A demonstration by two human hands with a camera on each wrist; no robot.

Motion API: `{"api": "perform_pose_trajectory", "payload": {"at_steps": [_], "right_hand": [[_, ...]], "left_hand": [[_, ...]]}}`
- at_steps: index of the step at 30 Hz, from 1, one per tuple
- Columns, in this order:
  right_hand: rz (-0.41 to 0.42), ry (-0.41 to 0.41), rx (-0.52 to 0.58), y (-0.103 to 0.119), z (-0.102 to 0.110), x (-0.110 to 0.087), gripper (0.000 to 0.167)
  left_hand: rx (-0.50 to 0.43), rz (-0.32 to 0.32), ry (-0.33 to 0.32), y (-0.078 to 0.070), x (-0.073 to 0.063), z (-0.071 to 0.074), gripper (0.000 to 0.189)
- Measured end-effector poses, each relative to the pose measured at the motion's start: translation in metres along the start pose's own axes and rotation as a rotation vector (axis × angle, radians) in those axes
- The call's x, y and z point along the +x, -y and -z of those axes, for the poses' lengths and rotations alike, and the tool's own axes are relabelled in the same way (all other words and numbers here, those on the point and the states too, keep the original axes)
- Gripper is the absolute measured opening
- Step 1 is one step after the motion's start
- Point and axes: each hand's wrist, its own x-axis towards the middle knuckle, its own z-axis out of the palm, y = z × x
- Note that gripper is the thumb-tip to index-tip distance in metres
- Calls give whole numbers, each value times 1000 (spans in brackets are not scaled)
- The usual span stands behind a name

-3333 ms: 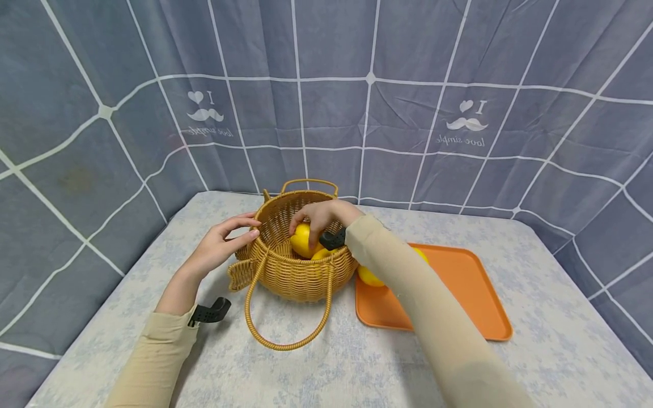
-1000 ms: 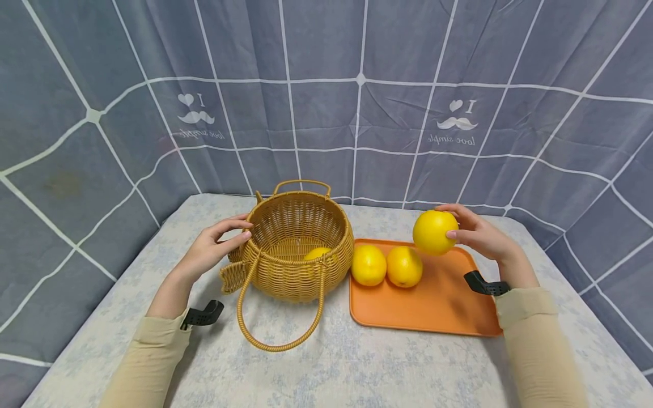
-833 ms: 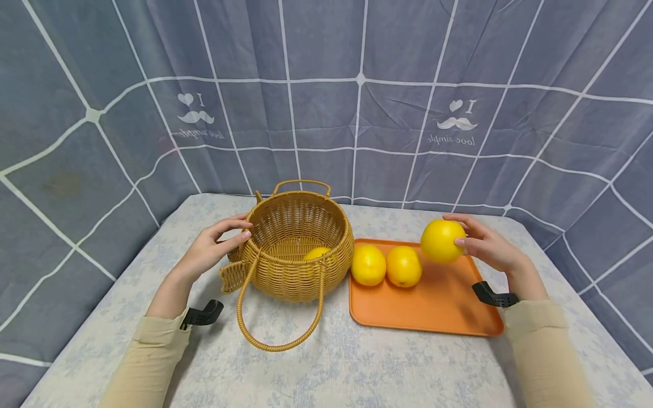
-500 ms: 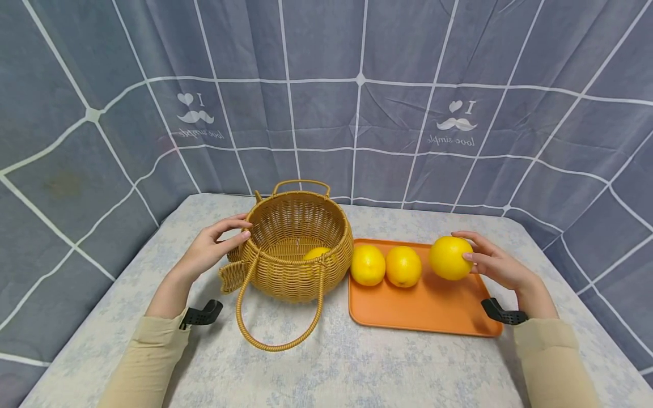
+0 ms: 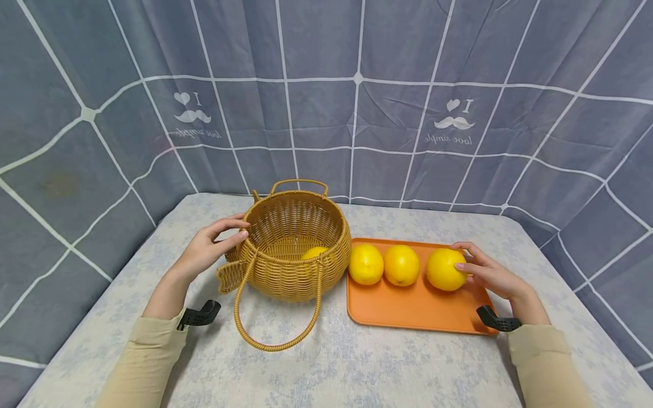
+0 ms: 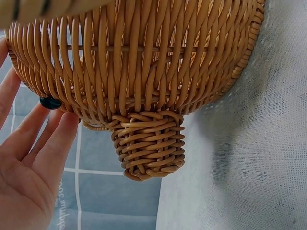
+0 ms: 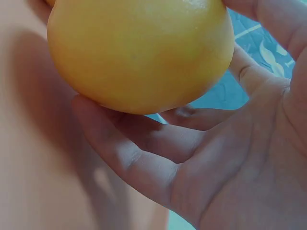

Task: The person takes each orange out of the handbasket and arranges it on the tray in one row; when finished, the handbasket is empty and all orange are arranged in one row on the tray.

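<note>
Fingers [image 7: 141, 163] of the right hand [image 5: 492, 277] curl round the rightmost yellow fruit [image 5: 444, 270] at the right end of an orange tray [image 5: 403, 310]; whether it touches the tray, one cannot tell. To its left, a middle fruit [image 5: 401, 265] and a left fruit [image 5: 365, 264] sit side by side along the far edge. Just left of the tray stands a wicker basket [image 5: 285, 280], with another fruit [image 5: 315, 253] inside, partly hidden by the near rim. The left hand [image 5: 204, 252] rests fairly straight fingers against the basket's left side. The near handle [image 5: 275, 347] hangs down toward the counter [image 5: 316, 379].
</note>
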Motion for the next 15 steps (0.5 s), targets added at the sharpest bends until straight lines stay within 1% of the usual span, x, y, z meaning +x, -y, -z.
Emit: {"api": "perform_pose_trajectory", "payload": {"at_steps": [4,9,15], "right_hand": [[-37,-20,-50,0,-4,3,37],[-72,-19,-64,-2,-7,5,39],[-85,-9,-88,-2,-8,7,41]], "left_hand": [[-3,-8,-4,0,0,0,38],[-4,-3,3,-1,0,-1,40],[-14,0,9,0,-1,-1,43]]}}
